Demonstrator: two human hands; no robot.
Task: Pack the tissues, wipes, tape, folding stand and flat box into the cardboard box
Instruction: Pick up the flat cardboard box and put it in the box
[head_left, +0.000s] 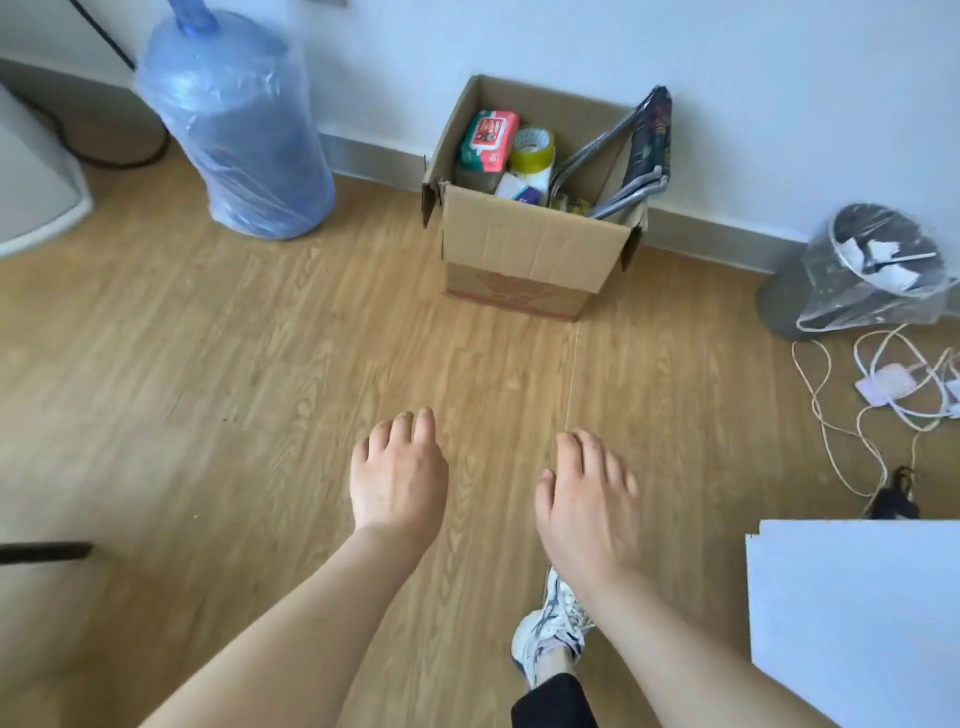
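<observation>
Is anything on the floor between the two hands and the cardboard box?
Nothing visible. Only bare wood floor lies between the left hand, the right hand and the cardboard box. Both hands are empty.

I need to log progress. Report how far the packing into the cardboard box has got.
Done: the cardboard box already holds the wipes pack, the tape roll, a small tissue pack and the folding stand, which pokes above the rim. In hand: nothing; the left hand and right hand are empty, away from the box. Left: the flat box cannot be made out inside; the flaps are open.
</observation>
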